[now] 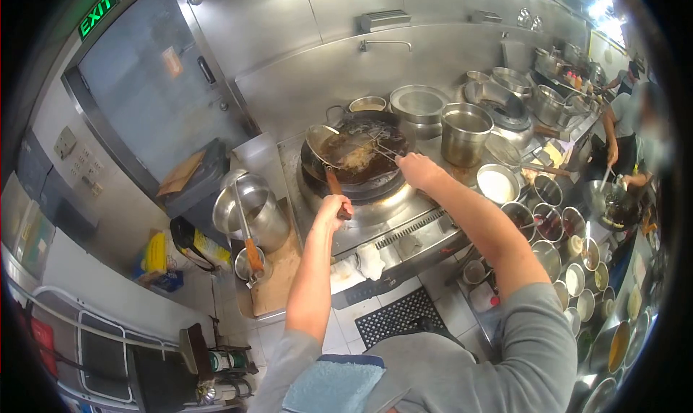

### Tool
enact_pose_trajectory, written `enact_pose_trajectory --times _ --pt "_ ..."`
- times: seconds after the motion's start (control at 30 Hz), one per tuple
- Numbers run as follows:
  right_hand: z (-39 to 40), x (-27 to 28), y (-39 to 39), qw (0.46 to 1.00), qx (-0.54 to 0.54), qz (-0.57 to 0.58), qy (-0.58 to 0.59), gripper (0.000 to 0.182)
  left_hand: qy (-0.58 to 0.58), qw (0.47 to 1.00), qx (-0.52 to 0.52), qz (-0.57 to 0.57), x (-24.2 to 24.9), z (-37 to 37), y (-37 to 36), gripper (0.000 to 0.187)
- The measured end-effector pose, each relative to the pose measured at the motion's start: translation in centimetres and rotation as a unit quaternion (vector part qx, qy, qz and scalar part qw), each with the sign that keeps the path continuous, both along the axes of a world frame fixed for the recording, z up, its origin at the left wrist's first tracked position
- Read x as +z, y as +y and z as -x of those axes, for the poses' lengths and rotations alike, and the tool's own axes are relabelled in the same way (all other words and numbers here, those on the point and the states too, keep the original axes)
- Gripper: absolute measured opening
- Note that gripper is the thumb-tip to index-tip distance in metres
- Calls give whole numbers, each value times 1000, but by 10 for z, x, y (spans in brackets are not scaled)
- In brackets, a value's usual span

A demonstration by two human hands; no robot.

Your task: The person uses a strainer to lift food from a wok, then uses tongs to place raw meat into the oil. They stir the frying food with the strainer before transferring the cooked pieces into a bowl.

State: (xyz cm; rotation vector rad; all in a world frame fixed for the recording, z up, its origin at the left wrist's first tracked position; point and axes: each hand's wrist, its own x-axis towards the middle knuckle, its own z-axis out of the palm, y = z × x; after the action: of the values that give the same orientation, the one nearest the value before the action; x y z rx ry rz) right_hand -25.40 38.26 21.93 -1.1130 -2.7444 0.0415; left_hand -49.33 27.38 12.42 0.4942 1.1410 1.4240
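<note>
My left hand is closed around the wooden handle of a round metal skimmer, whose head tilts over the left rim of a large dark wok. Dark, bubbling oil fills the wok, and a clump of light golden food lies in the middle of it. My right hand, at the wok's right edge, grips slim metal tongs. Their tips reach the food from the right.
Steel pots stand right of the wok, beside a bowl of white liquid. Left is a large pot with a long-handled ladle. Several ingredient containers line the right counter. Another person works over a wok at far right.
</note>
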Motion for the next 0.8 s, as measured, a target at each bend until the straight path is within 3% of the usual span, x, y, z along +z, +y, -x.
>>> enact_pose_trajectory --times 0.2,0.3,0.4,0.43,0.53,0.73,0.8 --pt "-11 -10 16 998 -27 -10 54 26 69 998 -3 10 6 16 -8 16" --pt "-20 -33 36 980 -8 -1 197 33 114 993 -21 39 15 17 -17 15" --pt "-26 2 16 935 -121 245 227 37 109 992 -37 46 27 11 -22 13" --pt "-26 8 8 912 -146 290 252 30 102 993 -41 43 31 10 -22 12" --pt "-16 -15 18 891 -154 289 313 21 72 996 -46 27 41 0 -23 12" --pt "-14 -32 37 808 -129 406 407 18 -8 998 -60 16 38 -2 -24 8" --pt "-14 -23 29 835 -139 375 378 11 28 997 -68 20 41 -5 -31 7"
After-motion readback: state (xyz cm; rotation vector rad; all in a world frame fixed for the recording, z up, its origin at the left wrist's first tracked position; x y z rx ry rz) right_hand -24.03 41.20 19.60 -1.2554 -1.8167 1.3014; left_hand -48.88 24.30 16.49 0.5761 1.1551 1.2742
